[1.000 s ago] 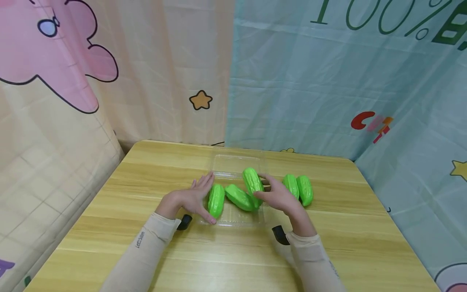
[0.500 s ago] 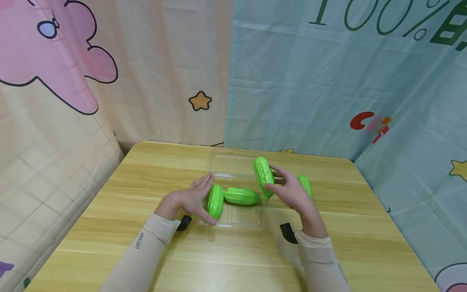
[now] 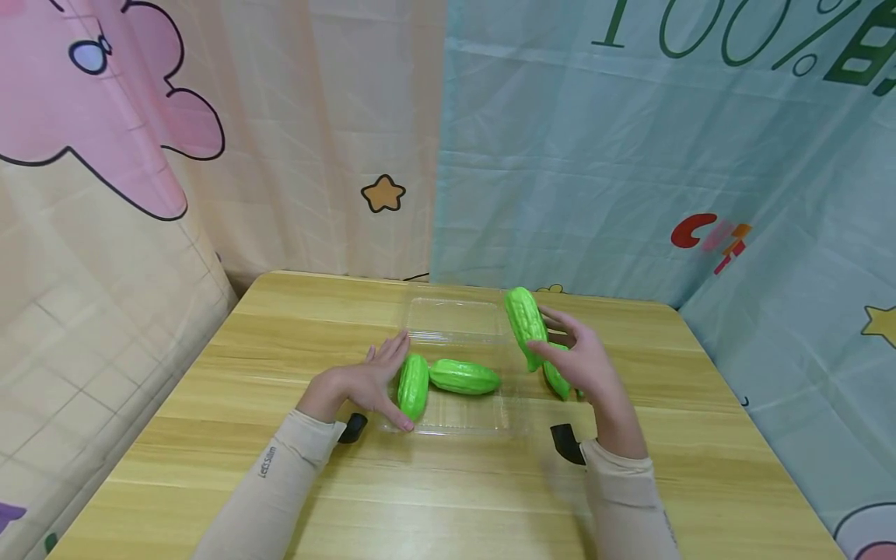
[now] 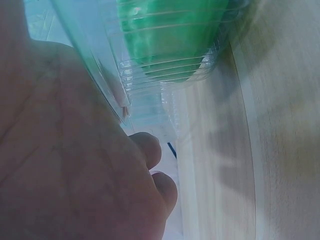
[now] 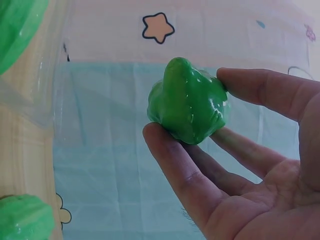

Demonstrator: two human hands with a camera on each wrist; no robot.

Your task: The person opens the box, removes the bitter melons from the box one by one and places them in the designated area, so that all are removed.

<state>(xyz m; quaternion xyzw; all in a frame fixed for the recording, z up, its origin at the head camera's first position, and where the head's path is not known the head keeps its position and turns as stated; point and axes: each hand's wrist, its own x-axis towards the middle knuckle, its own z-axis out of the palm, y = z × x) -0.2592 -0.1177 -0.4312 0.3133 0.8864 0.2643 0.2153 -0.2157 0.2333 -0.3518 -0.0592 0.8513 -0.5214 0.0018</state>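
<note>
My right hand (image 3: 577, 354) pinches a glossy green bitter melon (image 3: 525, 327) between thumb and fingers, raised right of a clear plastic clamshell box (image 3: 448, 420). The right wrist view shows this melon (image 5: 187, 102) end-on, with the thumb on one side and fingers on the other. Along the box's left rim, my left hand (image 3: 367, 386) rests with its fingers spread. In the left wrist view its palm (image 4: 65, 150) lies against the clear rim. Inside the box, one melon (image 3: 414, 386) stands lengthwise at the left and another (image 3: 465, 376) lies crosswise.
The box's clear lid (image 3: 455, 315) lies folded back toward the table's rear edge. Right of the box, another bitter melon (image 3: 556, 381) lies on the wooden table (image 3: 448, 498), partly behind my right hand. Printed curtains (image 3: 560, 155) hang behind the table.
My right hand has lifted the melon up and to the right, out of the box. The crosswise melon has settled from a slant to nearly level. My left hand stays put.
</note>
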